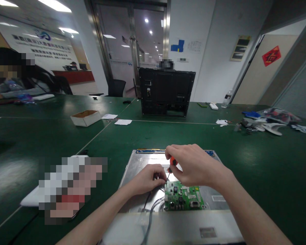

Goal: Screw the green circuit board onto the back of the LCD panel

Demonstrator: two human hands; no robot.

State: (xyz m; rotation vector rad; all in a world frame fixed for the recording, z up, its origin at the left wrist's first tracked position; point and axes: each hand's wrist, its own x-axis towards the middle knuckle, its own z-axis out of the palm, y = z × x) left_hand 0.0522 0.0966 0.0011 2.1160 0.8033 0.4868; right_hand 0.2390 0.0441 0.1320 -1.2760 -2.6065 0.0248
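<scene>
While the right hand (pixel 193 165) gripped an orange-handled screwdriver (pixel 171 166) pointing its tip steeply down at the green circuit board (pixel 185 198) on the metal panel (pixel 140 165), the left hand (pixel 150 178) pinched beside it.

The screwdriver (pixel 172 161) has an orange-red handle. The circuit board (pixel 183 200) is bright green, dotted with small black and silver parts. It sits on a dull silver-grey metal panel (pixel 139 166), crossed by grey and black cables (pixel 151 207). The surface (pixel 148 136) is dark green with thin pale seam lines. The monitor housing (pixel 166 91) is black. The cardboard box (pixel 86 117) is white outside, brown inside.
</scene>
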